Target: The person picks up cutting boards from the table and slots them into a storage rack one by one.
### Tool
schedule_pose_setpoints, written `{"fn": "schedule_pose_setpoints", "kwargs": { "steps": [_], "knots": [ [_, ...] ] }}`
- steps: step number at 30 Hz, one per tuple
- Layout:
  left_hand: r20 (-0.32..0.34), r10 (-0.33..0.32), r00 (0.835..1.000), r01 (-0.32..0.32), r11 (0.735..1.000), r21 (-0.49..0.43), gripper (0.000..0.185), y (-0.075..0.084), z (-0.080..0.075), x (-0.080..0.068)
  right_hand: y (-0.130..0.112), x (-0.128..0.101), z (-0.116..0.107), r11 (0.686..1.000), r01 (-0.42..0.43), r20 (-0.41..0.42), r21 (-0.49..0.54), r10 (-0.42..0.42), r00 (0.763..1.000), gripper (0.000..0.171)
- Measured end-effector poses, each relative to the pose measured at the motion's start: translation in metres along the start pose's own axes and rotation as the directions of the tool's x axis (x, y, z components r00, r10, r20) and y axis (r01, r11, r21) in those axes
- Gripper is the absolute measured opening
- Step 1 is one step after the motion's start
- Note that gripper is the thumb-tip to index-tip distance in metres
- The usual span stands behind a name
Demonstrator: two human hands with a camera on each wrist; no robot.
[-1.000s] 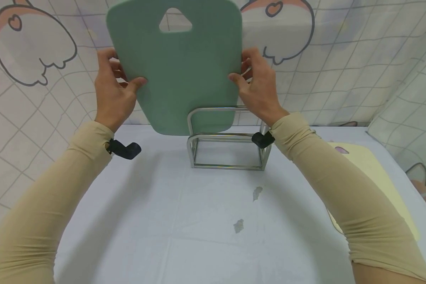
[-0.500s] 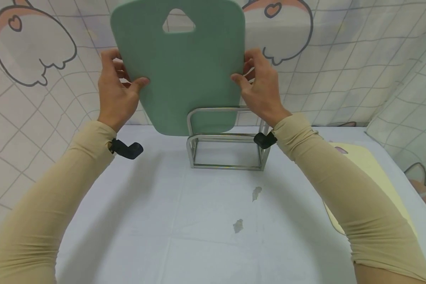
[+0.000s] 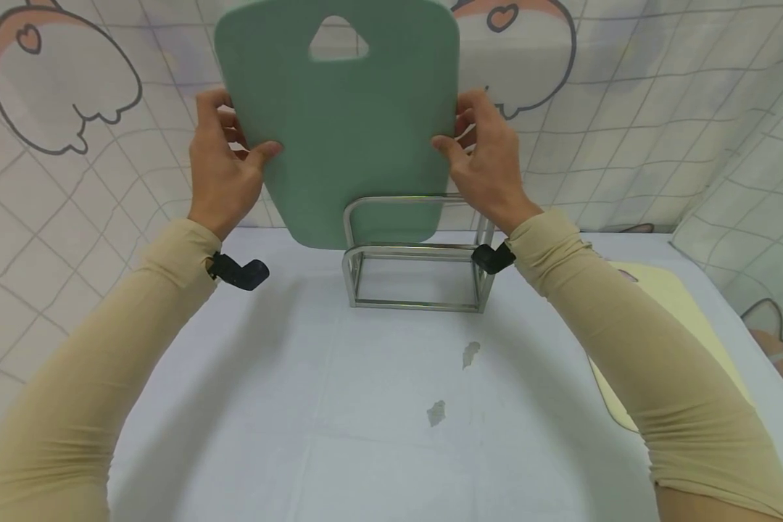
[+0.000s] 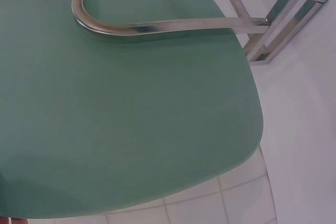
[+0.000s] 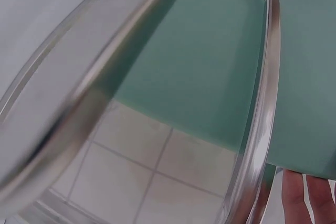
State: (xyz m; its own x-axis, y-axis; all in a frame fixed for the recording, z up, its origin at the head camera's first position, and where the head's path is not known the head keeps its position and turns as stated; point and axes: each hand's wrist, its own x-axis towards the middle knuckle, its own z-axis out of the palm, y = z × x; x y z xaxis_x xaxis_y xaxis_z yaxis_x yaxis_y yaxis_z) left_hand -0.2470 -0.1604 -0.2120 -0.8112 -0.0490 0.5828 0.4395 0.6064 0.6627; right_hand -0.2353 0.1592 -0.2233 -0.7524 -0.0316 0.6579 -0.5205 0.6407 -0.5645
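A green cutting board [image 3: 359, 116] with a triangular handle hole stands upright behind the metal rack [image 3: 417, 250] in the head view. My left hand [image 3: 228, 163] grips its left edge, thumb on the front face and fingers behind. On the opposite edge my right hand [image 3: 489, 159] pinches the board the same way. The board's lower part passes behind the rack's rear hoop, and its left lower corner sticks out past the rack. In the left wrist view the rack's bars [image 4: 173, 26] cross in front of the board [image 4: 131, 108]. The right wrist view shows fingers [image 5: 296, 198] behind the board's edge.
A pale yellow cutting board [image 3: 672, 319] lies on the white table [image 3: 287, 406] at the right, partly covered by my right sleeve. Two grey patches mark the tablecloth. A curtain [image 3: 626, 130] with a grid and cartoon print hangs behind the table.
Both hands have shifted slightly to the right together with the upper part of the green cutting board. Its lower edge has moved less, so the board stands less tilted. The rack stays in place.
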Motion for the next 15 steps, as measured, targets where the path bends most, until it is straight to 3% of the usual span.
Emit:
{"fn": "schedule_pose_setpoints", "kwargs": {
  "steps": [15],
  "knots": [
    [0.021, -0.015, 1.000, 0.015, 1.000, 0.020, 0.053, 0.0043, 0.0088, -0.0012, 0.0074, -0.0027, -0.0058, 1.000, -0.012, -0.012, -0.024, 0.012, 1.000, 0.033]
  ]
}}
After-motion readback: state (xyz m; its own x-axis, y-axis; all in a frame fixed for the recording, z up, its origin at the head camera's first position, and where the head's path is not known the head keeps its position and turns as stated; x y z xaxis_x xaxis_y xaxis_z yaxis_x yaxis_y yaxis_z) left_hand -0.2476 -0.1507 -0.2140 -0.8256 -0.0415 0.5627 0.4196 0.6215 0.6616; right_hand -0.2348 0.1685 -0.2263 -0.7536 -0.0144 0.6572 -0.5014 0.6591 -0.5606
